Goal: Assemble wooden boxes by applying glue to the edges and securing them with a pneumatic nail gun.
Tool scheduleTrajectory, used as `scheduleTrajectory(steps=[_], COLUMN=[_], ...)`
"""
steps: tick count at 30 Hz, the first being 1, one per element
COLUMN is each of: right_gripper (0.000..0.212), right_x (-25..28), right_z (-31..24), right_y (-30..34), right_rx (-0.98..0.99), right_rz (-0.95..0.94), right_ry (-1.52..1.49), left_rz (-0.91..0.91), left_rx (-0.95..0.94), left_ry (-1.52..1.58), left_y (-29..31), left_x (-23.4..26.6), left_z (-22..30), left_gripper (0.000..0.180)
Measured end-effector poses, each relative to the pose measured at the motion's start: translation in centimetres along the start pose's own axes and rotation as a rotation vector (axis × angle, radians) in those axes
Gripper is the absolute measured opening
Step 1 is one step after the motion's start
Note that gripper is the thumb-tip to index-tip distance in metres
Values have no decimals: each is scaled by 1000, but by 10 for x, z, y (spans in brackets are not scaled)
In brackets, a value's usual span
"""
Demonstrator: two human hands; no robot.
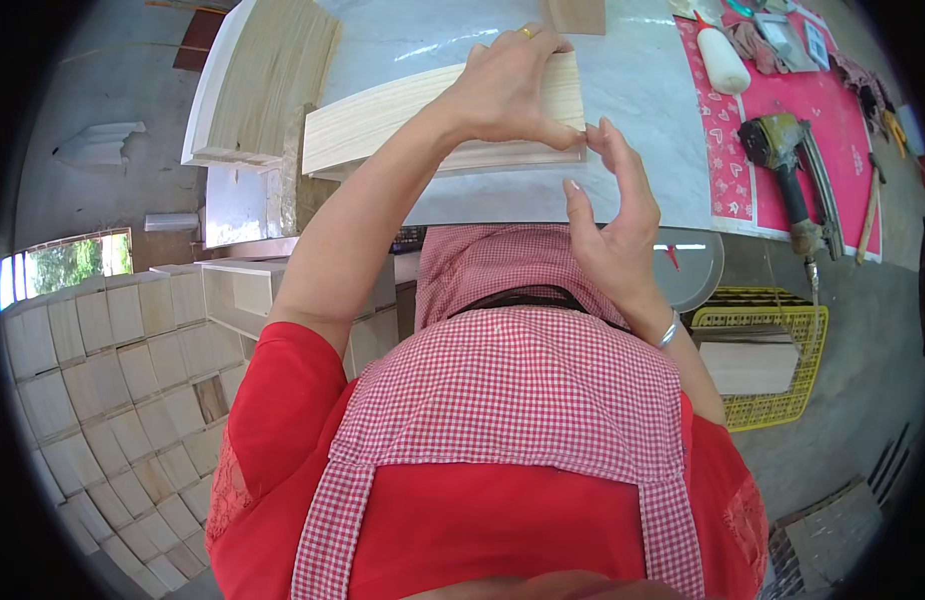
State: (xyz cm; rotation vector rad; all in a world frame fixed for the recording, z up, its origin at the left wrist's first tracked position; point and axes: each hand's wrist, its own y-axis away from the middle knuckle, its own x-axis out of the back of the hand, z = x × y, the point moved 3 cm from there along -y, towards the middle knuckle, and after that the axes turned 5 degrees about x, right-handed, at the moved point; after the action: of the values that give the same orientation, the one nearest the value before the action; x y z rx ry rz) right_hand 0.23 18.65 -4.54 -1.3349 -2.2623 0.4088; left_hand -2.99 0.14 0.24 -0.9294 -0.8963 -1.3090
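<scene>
A long pale wooden box (382, 121) lies on the work table in front of me, its light grain running lengthwise. My left hand (502, 90) spans its right end, thumb at the near right corner and fingers over the far edge, gripping it across. Just right of that corner is my right hand (620, 225), thumb and forefinger spread apart with nothing visible between them. Its forefinger tip comes close to the corner by my left thumb; whether they touch, I cannot tell.
Stacked wooden panels (267, 75) stand at the table's left. On the pink cloth (842, 120) at right lie a nail gun (782, 150), a white glue bottle (722, 60) and a hammer (869, 210). A yellow crate (807, 370) sits below right; many boxes (132, 380) are stacked lower left.
</scene>
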Motion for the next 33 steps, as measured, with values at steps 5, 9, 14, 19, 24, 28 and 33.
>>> scheduleTrajectory(steps=[5,9,14,19,24,28,33], right_gripper=[61,58,52,68,64,55,37], right_x=[1,5,74,210,234,235,231], right_z=[-1,-1,26,104,131,139,82], right_y=[-3,-6,-25,-19,-18,-38,-81], right_rx=[37,25,162,-184,-283,-333,-550], right_rz=[33,12,65,-57,-262,-320,-349], right_ry=[61,50,575,1239,1269,1260,1063], left_rz=[30,36,44,23,77,88,100], left_rx=[-8,-24,0,0,18,1,-35], left_ry=[12,5,-25,-25,-14,-33,-74], left_y=[-1,-2,3,3,9,11,13], left_x=[-1,-1,1,-3,-5,-8,-11], left_z=[0,0,-3,0,-3,-8,-9], left_gripper=[85,85,87,88,90,93,97])
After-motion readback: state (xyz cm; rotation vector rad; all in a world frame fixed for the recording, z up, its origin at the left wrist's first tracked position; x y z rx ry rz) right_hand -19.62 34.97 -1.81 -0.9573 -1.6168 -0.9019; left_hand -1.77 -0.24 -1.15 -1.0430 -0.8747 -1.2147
